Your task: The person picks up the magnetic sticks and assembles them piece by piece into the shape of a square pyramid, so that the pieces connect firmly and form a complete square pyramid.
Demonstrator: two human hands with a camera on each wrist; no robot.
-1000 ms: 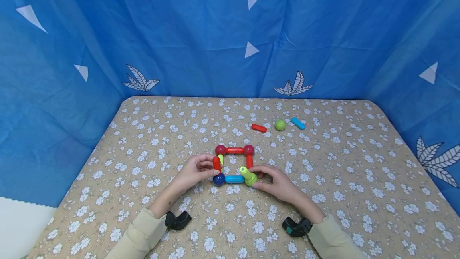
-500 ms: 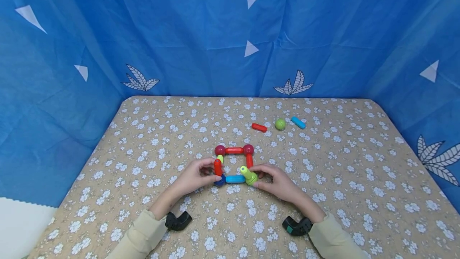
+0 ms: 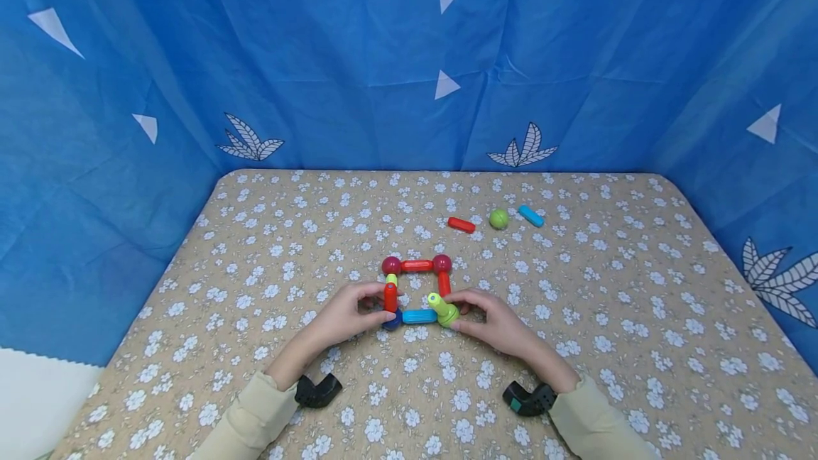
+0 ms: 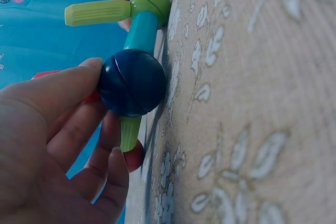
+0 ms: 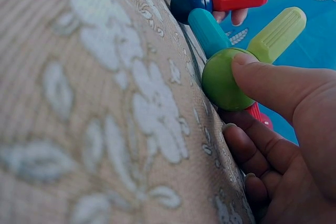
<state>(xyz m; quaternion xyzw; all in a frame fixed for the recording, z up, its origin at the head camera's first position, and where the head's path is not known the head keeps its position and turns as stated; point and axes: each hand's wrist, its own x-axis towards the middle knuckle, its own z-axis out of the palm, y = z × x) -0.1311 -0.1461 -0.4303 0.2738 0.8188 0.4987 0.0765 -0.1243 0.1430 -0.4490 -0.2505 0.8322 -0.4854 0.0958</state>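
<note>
A square frame of toy building rods and balls lies on the table. My left hand (image 3: 348, 314) pinches the upright red rod (image 3: 390, 297) low down, with its thumb at the dark blue ball (image 4: 132, 82) beneath. At the near right corner my right hand (image 3: 488, 321) holds the green ball (image 5: 226, 80), thumb on top of its side and fingers behind. A yellow-green rod (image 5: 278, 34) rises from that ball. A blue rod (image 3: 419, 316) joins the two near corners. Two dark red balls, one a far-left ball (image 3: 391, 265), the other a far-right ball (image 3: 442, 264), have a red rod (image 3: 417, 265) between them.
Beyond the frame lie a loose red rod (image 3: 461, 225), a green ball (image 3: 499, 218) and a light blue rod (image 3: 531, 216). A flowered cloth (image 3: 255, 247) covers the table. Blue curtains (image 3: 358, 55) stand round its back and sides.
The red rod in my left hand has shifted slightly right and swung from leaning left to upright over the dark blue ball. My right hand stays put on the green ball.
</note>
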